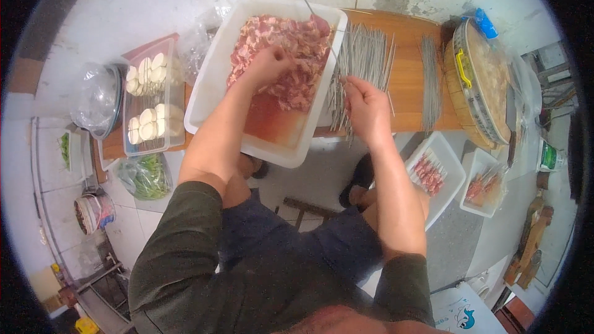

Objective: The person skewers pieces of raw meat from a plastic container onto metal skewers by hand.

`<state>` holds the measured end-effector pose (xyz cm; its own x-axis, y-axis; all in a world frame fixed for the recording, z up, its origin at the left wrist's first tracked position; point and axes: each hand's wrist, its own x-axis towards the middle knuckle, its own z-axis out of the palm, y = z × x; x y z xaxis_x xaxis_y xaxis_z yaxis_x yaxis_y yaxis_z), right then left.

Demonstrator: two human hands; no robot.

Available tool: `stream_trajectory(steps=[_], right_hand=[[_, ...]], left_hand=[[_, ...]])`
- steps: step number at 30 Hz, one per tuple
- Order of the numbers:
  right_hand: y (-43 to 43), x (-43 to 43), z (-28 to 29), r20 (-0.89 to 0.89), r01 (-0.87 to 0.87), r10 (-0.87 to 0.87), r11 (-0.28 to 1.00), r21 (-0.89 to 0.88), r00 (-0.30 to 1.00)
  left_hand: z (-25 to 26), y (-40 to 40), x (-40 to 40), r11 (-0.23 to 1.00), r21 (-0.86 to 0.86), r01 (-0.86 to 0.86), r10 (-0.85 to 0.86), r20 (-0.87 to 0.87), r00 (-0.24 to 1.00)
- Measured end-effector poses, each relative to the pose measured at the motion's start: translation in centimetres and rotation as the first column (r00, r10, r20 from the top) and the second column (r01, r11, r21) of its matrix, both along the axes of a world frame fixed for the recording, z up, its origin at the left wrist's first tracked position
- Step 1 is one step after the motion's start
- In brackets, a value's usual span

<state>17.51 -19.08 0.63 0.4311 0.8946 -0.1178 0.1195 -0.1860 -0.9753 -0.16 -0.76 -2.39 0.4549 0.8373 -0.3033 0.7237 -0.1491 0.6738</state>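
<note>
My right hand is shut on a thin metal skewer beside the tub's right rim. The skewer slants up and left over the rim, with a piece of raw meat threaded near its far end. My left hand reaches into a white plastic tub, its fingers down at a heap of sliced raw meat. Whether those fingers grip a piece is hidden. Reddish liquid lies at the tub's near end. Many loose metal skewers are spread right of the tub, just beyond my right hand.
Left of the tub stands a clear container of skewered white rounds. Farther right on the wooden table are a skewer bundle, a round chopping block and a knife. Lower right, a white tray holds meat skewers.
</note>
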Motion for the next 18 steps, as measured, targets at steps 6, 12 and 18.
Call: stream_trajectory(steps=[6, 12, 18], right_hand=[[-0.8, 0.7, -0.8, 0.058, -0.089, 0.093, 0.994, -0.062, 0.994], [-1.5, 0.3, 0.0, 0.075, -0.182, 0.193, 0.974, -0.134, 0.978], [-2.0, 0.3, -1.1, 0.122, -0.214, 0.228, 0.97, -0.117, 0.966]], left_hand=[[0.1, 1.8, -0.3, 0.878, -0.462, -0.127, 0.415, 0.599, 0.685], [0.6, 2.3, -0.8, 0.832, -0.543, -0.114, 0.536, 0.732, 0.42], [0.1, 3.2, -1.1, 0.864, -0.387, -0.322, 0.503, 0.682, 0.531]])
